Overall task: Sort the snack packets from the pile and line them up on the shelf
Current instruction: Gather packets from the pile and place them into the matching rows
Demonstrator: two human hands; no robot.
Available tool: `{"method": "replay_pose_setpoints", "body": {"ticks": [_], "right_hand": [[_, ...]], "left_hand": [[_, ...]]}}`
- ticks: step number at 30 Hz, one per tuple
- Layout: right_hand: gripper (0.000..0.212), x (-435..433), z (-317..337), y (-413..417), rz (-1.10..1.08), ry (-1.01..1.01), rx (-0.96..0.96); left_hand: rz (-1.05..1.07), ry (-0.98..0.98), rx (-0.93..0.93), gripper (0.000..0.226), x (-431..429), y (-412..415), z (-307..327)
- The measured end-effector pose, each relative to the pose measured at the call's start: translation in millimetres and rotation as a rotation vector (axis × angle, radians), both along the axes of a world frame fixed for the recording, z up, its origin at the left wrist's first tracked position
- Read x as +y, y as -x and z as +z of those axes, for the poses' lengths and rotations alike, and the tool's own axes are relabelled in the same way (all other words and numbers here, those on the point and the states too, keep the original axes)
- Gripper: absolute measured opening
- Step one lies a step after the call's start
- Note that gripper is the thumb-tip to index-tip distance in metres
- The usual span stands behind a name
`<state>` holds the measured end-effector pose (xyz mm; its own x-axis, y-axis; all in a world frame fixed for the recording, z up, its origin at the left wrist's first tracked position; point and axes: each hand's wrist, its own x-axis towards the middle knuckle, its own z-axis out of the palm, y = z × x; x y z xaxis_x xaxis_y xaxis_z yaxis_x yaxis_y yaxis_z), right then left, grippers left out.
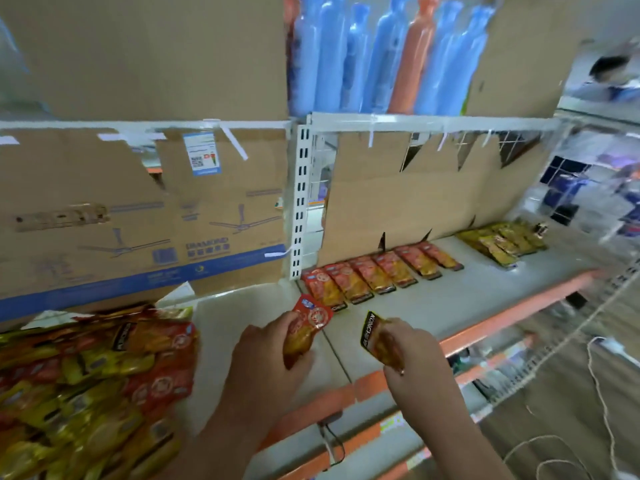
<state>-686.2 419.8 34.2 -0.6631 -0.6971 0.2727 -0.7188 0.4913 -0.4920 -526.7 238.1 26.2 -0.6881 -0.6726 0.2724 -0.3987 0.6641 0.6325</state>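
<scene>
**One packet in each hand, above the shelf front**

Far left: loose pile (93, 386) of red and yellow snack packets heaped on the shelf (433, 306), lying every way; behind it a cardboard box (138, 209) on its side, printed with ceiling-fan drawings and "DIAMOND", with a QR-code sticker (202, 153) near its top edge; contents of the box not visible.

Centre: left hand (273, 351) grips a red packet (308, 327), fingers curled round its lower yellow half; long axis lower-left to upper-right, red end up and toward the back of the shelf. Right hand (412, 348) pinches a second packet (377, 341) by its orange part; black end at upper left, lettering there reads roughly "KONCH", the rest cut off; long axis upper-left to lower-right. Both packets are held above the shelf surface, just in front of the row.

Right of centre: row of red packets (377, 271) lies flat side by side against the cardboard back panel (398, 195); long axes parallel, black ends toward the shelf front. Further right: cluster of yellow packets (502, 244), overlapping, near the back corner. Upper shelf: blue and orange bottles (381, 53) upright; labels unreadable.
</scene>
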Motion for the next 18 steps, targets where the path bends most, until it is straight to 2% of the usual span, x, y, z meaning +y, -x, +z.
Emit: {"method": "replay_pose_setpoints", "body": {"ticks": [3, 9, 18], "right_hand": [[0.064, 14, 1, 21, -0.018, -0.041, 0.046], [0.062, 17, -2, 60, 0.001, -0.109, -0.002], [0.065, 8, -8, 124, 0.026, -0.146, -0.127]], "left_hand": [[-0.024, 0.015, -0.033, 0.065, 15, 28, -3], [-0.044, -0.006, -0.065, 0.068, 23, 64, -11], [-0.069, -0.03, 0.023, 0.06, 18, 136, -36]]}}
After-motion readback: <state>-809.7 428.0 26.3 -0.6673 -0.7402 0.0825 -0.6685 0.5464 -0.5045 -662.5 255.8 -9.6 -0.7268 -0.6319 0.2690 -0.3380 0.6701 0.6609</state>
